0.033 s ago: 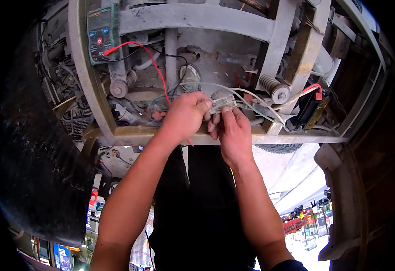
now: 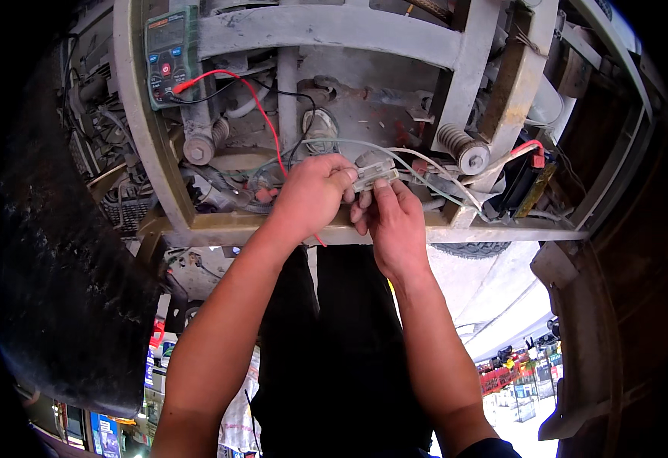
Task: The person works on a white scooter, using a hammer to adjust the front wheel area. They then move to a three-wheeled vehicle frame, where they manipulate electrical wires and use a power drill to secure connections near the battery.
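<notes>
Both hands meet on a small grey plastic connector [image 2: 374, 174]: the left hand [image 2: 311, 195] is curled around its near end with thumb on top, and the right hand [image 2: 395, 221] pinches it from below with fingertips closed on its edge. Grey wires [image 2: 425, 164] run off to the right, toward a coiled spring [image 2: 456, 145]. Up and left of the left hand, a red lead [image 2: 261, 107] curves to a green multimeter [image 2: 170, 53] resting on the scuffed, painted metal frame [image 2: 334, 34]; both forearms reach up, wrists just above the lower frame bar.

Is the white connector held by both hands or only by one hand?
Both: left hand and right hand each pinch the white connector, its wires running off behind.
</notes>
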`<state>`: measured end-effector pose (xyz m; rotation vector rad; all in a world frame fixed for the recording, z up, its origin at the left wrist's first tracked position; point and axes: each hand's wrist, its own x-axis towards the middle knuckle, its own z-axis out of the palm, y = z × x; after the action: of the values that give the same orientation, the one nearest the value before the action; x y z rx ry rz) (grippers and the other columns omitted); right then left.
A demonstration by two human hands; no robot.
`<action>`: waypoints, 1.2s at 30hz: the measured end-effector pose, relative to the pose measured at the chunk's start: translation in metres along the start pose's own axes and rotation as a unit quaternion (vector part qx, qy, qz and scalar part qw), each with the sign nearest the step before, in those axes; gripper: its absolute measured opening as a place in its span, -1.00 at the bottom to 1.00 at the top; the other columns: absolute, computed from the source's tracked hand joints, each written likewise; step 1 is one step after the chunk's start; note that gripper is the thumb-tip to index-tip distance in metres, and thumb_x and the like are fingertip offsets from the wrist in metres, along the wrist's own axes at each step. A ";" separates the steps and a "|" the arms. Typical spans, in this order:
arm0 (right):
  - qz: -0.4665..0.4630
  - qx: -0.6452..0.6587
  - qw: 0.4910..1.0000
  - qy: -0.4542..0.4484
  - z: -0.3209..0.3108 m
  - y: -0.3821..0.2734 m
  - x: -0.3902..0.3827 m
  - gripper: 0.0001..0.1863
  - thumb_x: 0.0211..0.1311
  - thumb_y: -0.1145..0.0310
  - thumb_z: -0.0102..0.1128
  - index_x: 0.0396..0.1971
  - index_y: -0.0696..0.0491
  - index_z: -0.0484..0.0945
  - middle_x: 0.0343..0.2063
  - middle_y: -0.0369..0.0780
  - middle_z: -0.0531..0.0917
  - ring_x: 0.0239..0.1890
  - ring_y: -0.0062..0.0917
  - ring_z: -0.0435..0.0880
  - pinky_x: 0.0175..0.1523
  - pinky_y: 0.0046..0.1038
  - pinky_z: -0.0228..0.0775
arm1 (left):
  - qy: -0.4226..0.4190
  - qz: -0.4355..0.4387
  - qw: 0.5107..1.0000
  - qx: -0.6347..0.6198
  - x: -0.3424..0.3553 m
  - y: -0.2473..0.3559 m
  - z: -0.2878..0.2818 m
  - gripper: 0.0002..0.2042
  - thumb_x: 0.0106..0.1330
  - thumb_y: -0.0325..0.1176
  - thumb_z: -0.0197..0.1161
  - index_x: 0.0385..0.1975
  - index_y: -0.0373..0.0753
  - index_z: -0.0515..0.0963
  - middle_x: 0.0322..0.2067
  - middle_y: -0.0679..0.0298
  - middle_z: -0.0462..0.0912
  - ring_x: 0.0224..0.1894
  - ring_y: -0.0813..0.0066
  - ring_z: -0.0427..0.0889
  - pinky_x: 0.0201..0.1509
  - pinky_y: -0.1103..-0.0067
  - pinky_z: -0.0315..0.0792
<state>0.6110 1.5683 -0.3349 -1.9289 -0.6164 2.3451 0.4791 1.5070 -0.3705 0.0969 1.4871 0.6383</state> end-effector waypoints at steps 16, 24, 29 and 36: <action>0.060 -0.295 0.954 0.010 -0.008 -0.034 -0.031 -0.77 0.41 0.32 0.03 -0.21 0.19 0.55 -0.45 -0.14 0.64 -0.44 -0.52 0.65 -0.37 -0.50 0.44 | -0.030 0.077 0.996 0.040 -0.017 -0.006 -0.005 -0.81 0.31 -0.40 0.18 -0.16 -0.33 0.58 -0.50 0.37 0.58 -0.48 0.66 0.46 -0.39 0.64 0.38; -0.261 -0.716 0.647 0.006 -0.047 -0.050 -0.016 -0.66 0.22 0.43 0.09 0.01 0.05 0.55 -0.51 -0.04 0.66 -0.51 -0.13 0.65 -0.37 -0.17 0.49 | -0.084 0.026 0.990 0.113 -0.023 0.005 -0.011 -0.79 0.32 -0.36 0.18 -0.14 -0.33 0.58 -0.50 0.25 0.58 -0.49 0.55 0.52 -0.39 0.53 0.43; -0.200 -0.864 0.460 -0.028 -0.034 -0.057 0.006 -0.59 0.18 0.48 0.03 0.07 0.13 0.52 -0.63 -0.11 0.66 -0.54 -0.24 0.70 -0.43 -0.24 0.51 | -0.089 0.047 0.989 0.108 -0.020 0.007 -0.013 -0.78 0.35 -0.39 0.14 -0.09 -0.32 0.57 -0.56 0.33 0.50 -0.51 0.62 0.43 -0.41 0.57 0.36; -0.193 -0.850 0.490 0.001 -0.033 -0.050 0.008 -0.86 0.21 0.47 0.02 -0.27 0.07 0.55 -0.55 -0.06 0.66 -0.43 -0.17 0.70 -0.42 -0.24 0.50 | -0.100 0.064 0.990 0.082 -0.019 0.001 -0.014 -0.75 0.36 -0.40 0.12 -0.04 -0.34 0.55 -0.57 0.39 0.46 -0.52 0.65 0.39 -0.45 0.60 0.32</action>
<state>0.6299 1.6258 -0.3306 -1.2005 -3.6206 0.8295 0.4660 1.4950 -0.3551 0.3745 1.3439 0.5901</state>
